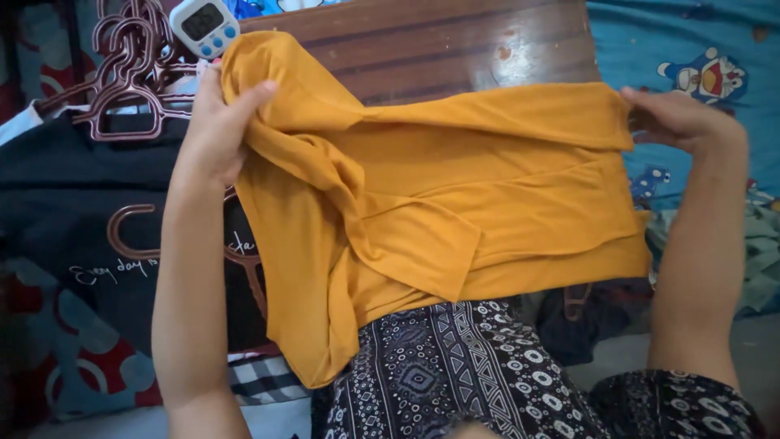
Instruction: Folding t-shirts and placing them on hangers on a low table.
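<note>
A mustard-yellow garment (455,195) is stretched out between my two hands above my lap. My left hand (218,122) grips its upper left corner, where the cloth bunches and hangs down in folds. Over at the upper right edge, my right hand (676,118) pinches the fabric. The lower part of the garment drapes over my knee in black-and-white patterned trousers (455,374). A fold crosses the middle of the cloth.
A dark wooden board (455,45) lies behind the garment. Several maroon hangers (130,73) and a small white timer (205,24) sit at the upper left. A black printed shirt (73,211) lies left; a blue cartoon-print sheet (699,57) is right.
</note>
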